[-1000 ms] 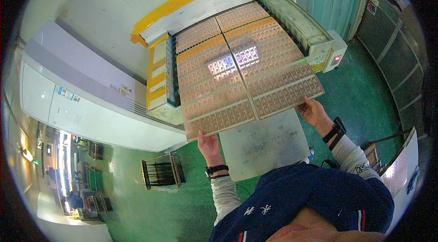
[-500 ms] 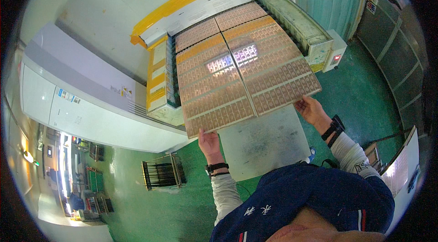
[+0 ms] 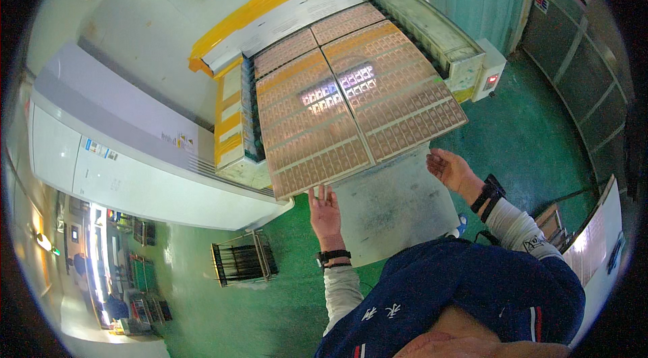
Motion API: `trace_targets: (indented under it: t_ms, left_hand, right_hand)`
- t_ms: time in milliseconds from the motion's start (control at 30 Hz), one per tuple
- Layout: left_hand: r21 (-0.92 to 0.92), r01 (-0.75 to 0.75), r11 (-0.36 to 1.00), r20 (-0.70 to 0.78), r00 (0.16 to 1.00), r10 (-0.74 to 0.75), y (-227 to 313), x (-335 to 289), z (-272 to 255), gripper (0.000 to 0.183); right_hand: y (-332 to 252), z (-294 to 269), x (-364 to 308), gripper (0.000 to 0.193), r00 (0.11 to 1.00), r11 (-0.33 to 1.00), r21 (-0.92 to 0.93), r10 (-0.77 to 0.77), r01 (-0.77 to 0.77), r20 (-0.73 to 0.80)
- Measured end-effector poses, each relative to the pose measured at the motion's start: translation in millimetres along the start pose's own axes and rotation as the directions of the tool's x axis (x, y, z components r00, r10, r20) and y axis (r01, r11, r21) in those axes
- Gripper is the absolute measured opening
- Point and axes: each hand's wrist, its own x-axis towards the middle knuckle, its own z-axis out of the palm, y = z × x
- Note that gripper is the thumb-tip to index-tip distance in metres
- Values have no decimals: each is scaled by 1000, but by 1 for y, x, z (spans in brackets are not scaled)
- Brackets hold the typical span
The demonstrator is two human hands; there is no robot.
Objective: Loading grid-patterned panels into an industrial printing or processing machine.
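Note:
Two copper-coloured circuit board panels with rows of small patterns lie side by side on the machine's feed, the left panel (image 3: 307, 135) and the right panel (image 3: 398, 98). Two more, a far left panel (image 3: 287, 51) and a far right panel (image 3: 347, 24), lie behind them. My left hand (image 3: 325, 213) is at the near edge of the left panel, fingers stretched upward; whether the tips touch it I cannot tell. Apart from the right panel's near corner, my right hand (image 3: 451, 169) has loosely bent, separated fingers and nothing in them.
The machine's side rail (image 3: 432, 27) runs along the right, with a control box (image 3: 489, 71) at its end. A grey board (image 3: 398, 199) sits below the panels. A white cabinet (image 3: 142, 155) is on the left; a wire rack (image 3: 243, 260) stands on the green floor.
My right hand has let go of the right panel's corner and drawn back slightly. My left hand has slid right along the near edge, its fingers now straighter. The panels sit slightly farther in.

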Motion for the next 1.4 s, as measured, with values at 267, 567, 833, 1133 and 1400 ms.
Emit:
trace_targets:
  t_ms: [267, 567, 833, 1133, 1400]
  left_hand:
    - [106, 376, 920, -121, 924, -364, -81, -42, -54, 46]
    - [87, 716, 693, -188, 695, -694, -145, -93, -117, 25]
    - [63, 830, 554, -155, 556, -816, -167, -92, -170, 16]
    - [173, 898, 403, -462, 436, -773, -162, -122, -74, 18]
    - [274, 954, 121, -403, 228, -886, -224, -190, -8, 24]
  right_hand:
    - [27, -57, -22, 21, 999, 1000, 11, 30, -29, -32]
    - [32, -175, -105, 13, 960, 969, -220, -166, 116, -227]
    - [8, -268, -254, 10, 740, 902, -92, -401, 422, -540]
    - [4, -344, -443, 22, 96, 816, -461, -521, 349, -848]
    - [79, -471, -577, 39, -394, 706, -544, -706, -454, -588]
